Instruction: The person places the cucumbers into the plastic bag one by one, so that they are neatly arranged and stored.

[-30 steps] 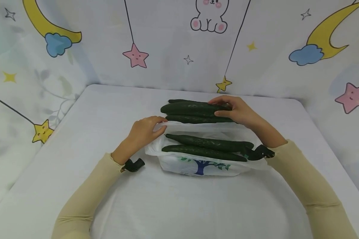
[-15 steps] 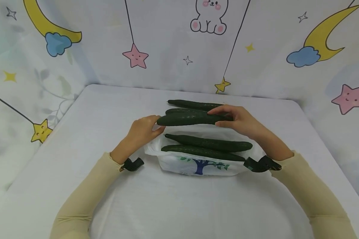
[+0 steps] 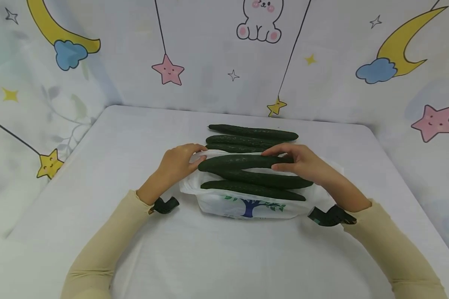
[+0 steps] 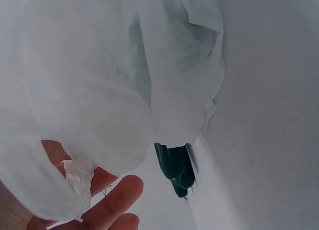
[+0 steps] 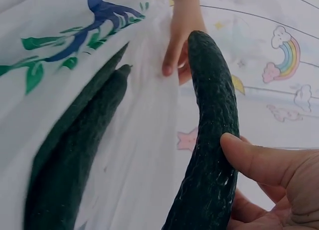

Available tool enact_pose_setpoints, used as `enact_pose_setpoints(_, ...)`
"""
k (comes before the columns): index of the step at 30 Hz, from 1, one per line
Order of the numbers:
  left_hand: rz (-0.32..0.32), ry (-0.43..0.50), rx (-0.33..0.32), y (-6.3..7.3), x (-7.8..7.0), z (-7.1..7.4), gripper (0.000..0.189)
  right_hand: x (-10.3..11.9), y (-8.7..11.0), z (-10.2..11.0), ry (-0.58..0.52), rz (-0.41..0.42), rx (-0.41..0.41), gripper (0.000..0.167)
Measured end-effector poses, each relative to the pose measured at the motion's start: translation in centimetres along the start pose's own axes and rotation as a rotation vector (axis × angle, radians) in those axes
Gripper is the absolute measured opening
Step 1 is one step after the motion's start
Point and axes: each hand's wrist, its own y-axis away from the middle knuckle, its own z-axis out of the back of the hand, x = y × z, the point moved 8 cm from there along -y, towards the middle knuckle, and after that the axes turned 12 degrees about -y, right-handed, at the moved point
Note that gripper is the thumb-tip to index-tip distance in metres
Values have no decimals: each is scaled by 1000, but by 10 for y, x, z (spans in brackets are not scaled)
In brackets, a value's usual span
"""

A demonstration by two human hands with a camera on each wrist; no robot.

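A white plastic bag [image 3: 213, 205] with a blue and green tree print lies on its side, its mouth spread. My left hand [image 3: 173, 166] pinches the bag's far rim at the left; the left wrist view shows the thin plastic [image 4: 89, 90] between thumb and fingers. Over the opening, my right hand [image 3: 304, 164] grips a dark green cucumber [image 3: 232, 162] near its right end. In the right wrist view, thumb and fingers clasp this curved cucumber [image 5: 212, 100] from the side. Two more cucumbers [image 3: 252, 189] lie inside the bag.
Beyond the bag, three cucumbers [image 3: 254, 132] lie side by side on the white table [image 3: 224, 257]. A cloth backdrop [image 3: 209, 50] printed with moons and stars stands behind the table. Dark wrist-worn devices [image 3: 166, 205] sit at both cuffs.
My right hand has lifted a cucumber from the group behind the bag and carried it toward me, over the bag's mouth. The left hand has stayed at the rim.
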Motion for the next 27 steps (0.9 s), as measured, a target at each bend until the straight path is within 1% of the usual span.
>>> enact_pose_setpoints(5,-18,-3,-31,0,0,1,24,-10,1,-4,11,-8,0,35)
enact_pose_setpoints(13,-22,0,-52,0,-1,4,23,-27,-2,-8,17,-30,-19,37)
enact_pose_setpoints(20,-23,-10,-67,0,-1,5,23,-23,-6,-9,52,-3,-39,35)
enact_pose_setpoints(27,-11,-9,-59,0,-1,5,24,-26,-9,-7,38,-24,-79,37)
